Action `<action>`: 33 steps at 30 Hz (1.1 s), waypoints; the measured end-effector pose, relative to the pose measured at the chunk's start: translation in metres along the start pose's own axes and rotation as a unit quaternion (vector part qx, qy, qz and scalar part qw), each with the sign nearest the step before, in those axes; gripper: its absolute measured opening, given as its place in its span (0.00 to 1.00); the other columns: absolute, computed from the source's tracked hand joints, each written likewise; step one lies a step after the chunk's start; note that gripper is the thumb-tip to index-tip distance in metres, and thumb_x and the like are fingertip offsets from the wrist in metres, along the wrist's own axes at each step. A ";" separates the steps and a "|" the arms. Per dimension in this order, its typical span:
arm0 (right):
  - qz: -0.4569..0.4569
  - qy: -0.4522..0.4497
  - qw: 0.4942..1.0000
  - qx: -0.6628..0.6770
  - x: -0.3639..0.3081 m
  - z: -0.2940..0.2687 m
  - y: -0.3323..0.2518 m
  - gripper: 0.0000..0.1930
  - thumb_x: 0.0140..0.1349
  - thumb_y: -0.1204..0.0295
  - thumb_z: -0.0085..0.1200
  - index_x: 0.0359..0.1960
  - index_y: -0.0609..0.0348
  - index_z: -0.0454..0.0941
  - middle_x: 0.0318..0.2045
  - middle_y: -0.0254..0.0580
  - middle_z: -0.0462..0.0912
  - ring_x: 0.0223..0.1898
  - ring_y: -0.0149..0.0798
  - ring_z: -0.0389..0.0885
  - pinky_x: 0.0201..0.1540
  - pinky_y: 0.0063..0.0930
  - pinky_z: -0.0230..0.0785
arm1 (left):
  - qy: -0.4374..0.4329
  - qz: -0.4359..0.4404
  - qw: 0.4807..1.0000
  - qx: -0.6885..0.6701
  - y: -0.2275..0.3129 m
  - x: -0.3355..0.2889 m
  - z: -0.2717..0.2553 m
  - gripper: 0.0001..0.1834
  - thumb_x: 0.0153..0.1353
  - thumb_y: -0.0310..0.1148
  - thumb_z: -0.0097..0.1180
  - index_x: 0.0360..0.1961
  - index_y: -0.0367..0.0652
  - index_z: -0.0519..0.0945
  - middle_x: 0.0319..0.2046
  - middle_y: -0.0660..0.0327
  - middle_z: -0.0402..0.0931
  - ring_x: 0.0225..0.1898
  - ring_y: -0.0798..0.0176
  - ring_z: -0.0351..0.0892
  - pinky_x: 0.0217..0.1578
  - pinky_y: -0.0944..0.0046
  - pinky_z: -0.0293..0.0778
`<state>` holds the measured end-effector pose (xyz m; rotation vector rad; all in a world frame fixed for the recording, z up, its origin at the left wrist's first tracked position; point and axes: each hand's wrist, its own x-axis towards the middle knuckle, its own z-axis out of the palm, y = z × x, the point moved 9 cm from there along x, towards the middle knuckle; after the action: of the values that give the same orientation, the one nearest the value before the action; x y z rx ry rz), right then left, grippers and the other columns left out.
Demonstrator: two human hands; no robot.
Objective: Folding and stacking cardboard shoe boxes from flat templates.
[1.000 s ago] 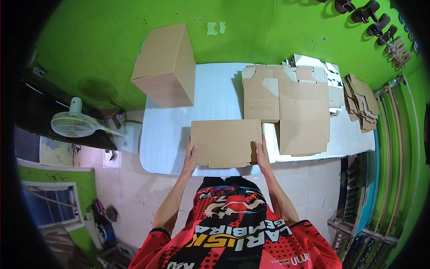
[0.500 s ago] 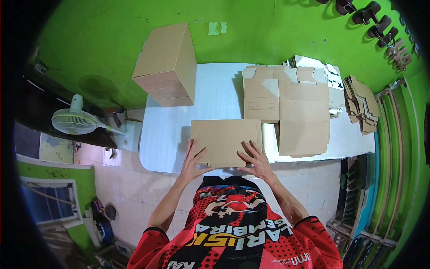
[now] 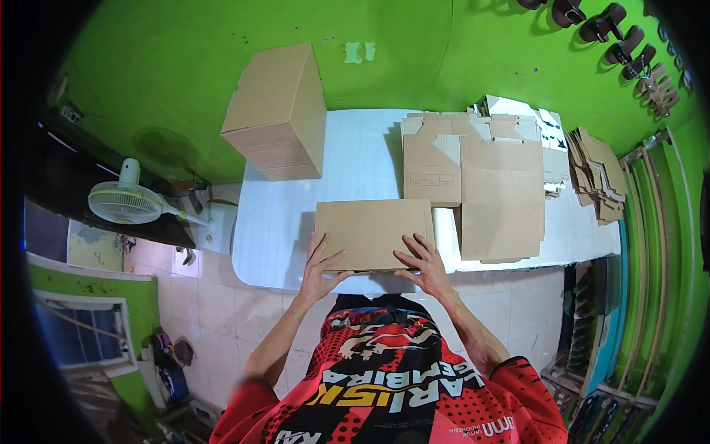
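A brown cardboard box (image 3: 373,231) with its top lid down rests at the near edge of the white table, in front of my body. At its near left corner, my left hand (image 3: 323,266) grips the box, fingers spread over the top and thumb along the front edge. My right hand (image 3: 425,265) holds the near right corner the same way, its thumb pointing inward. The front face of the box is mostly hidden from above.
A taller cardboard box (image 3: 277,111) stands at the back left of the white table (image 3: 355,148). Flattened cardboard sheets (image 3: 503,192) are stacked on the right, with more folded cardboard (image 3: 595,174) beyond. A fan (image 3: 126,200) stands left of the table; footwear (image 3: 606,26) hangs on the green wall.
The flap edge that showed along the front of the box between my hands has gone in, and the lid's near edge now looks straight. Both hands stay at the corners.
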<state>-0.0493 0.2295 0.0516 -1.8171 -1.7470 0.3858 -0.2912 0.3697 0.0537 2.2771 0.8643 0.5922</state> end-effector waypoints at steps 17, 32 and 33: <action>-0.042 -0.014 0.990 -0.134 -0.007 0.021 0.003 0.33 0.66 0.46 0.61 0.72 0.33 0.71 0.79 0.40 0.59 0.79 0.56 0.54 0.73 0.74 0.52 | -0.039 0.034 0.994 0.095 -0.013 -0.012 0.024 0.42 0.53 0.44 0.79 0.70 0.52 0.77 0.82 0.43 0.41 0.82 0.32 0.36 0.76 0.39 0.55; 0.111 0.138 0.984 0.016 -0.020 -0.014 0.032 0.45 0.64 0.45 0.64 0.79 0.48 0.60 0.80 0.58 0.51 0.81 0.62 0.49 0.79 0.67 0.36 | 0.065 -0.095 0.993 -0.026 -0.033 -0.018 0.000 0.52 0.69 0.41 0.65 0.83 0.44 0.43 0.83 0.44 0.32 0.82 0.41 0.42 0.78 0.49 0.51; 0.185 0.193 0.951 0.152 -0.020 -0.014 0.055 0.44 0.72 0.45 0.54 0.80 0.57 0.55 0.81 0.61 0.49 0.81 0.59 0.47 0.81 0.54 0.35 | 0.066 -0.096 0.993 -0.026 -0.038 -0.016 0.005 0.52 0.69 0.41 0.65 0.83 0.44 0.43 0.83 0.44 0.32 0.82 0.41 0.42 0.78 0.49 0.51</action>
<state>0.0012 0.2088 0.0267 -1.8365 -1.0223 0.3894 -0.3150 0.3789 0.0211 2.0971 1.1040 0.6755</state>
